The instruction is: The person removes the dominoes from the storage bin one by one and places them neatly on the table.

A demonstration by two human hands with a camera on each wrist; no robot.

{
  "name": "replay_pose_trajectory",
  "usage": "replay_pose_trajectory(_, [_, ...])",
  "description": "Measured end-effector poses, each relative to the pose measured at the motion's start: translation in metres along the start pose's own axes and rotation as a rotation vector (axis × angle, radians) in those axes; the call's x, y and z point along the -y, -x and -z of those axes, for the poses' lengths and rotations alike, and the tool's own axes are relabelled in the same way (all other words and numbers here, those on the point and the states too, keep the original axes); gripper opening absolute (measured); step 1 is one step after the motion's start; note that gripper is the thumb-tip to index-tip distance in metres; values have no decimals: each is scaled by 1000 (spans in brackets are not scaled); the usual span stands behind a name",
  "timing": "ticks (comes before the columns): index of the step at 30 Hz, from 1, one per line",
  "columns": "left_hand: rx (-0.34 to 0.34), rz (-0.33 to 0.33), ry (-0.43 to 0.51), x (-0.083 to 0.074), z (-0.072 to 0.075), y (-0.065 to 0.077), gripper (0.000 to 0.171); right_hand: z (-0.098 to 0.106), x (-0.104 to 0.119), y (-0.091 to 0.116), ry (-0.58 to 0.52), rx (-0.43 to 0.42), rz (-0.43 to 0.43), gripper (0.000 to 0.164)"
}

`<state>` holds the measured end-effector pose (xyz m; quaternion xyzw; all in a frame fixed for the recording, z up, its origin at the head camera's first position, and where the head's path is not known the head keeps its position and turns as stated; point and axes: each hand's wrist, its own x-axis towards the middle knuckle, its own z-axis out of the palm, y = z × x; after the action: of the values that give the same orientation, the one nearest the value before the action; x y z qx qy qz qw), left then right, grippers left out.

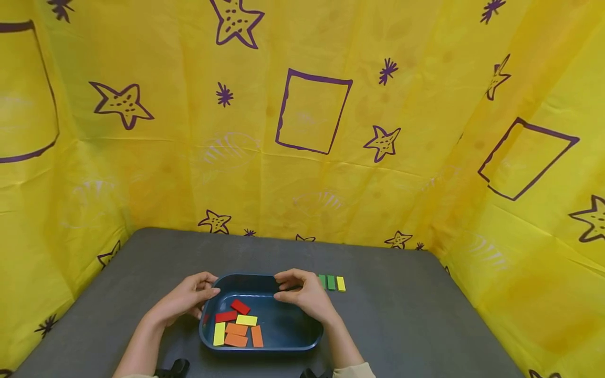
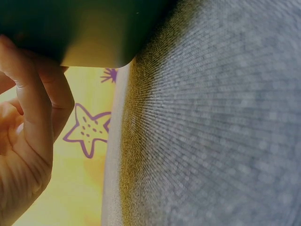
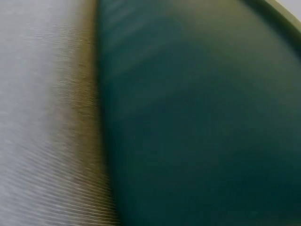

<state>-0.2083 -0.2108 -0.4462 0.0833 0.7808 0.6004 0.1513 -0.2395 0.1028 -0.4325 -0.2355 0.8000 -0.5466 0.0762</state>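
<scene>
A dark blue-green plastic tub (image 1: pixel 283 336) with rounded corners sits on the grey table in the head view. My left hand (image 1: pixel 189 296) grips its left rim, thumb over the edge and fingers outside. At the far right corner, my right hand (image 1: pixel 307 296) holds the rim with curled fingers; part of that contact is hidden. Inside, on the left, lie several small flat blocks: red (image 1: pixel 227 316), yellow (image 1: pixel 247 320) and orange (image 1: pixel 236 340). In the left wrist view, bent fingers (image 2: pixel 40 103) touch the tub's wall (image 2: pixel 94 37). The tub's side (image 3: pixel 197 117) fills most of the right wrist view.
Beyond my right hand, green blocks (image 1: pixel 331 282) and a yellow block (image 1: pixel 341 284) stand in a row on the grey table (image 1: pixel 402 315). A yellow curtain (image 1: pixel 189 173) with purple starfish drawings encloses the back and sides.
</scene>
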Motion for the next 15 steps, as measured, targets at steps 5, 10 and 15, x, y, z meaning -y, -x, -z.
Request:
replay_pose_trajectory(5, [-1,-1,-5,0,-1,-1,45,-13,-2,3,88,140,-4,38])
replay_pose_trajectory(10, [3,-3,-4,0,-1,0,46,-21,-3,3,112,252,7,39])
replay_pose_trajectory(15, [0,-1,-1,-1,-1,0,46,-29,0,4,115,349,-27,37])
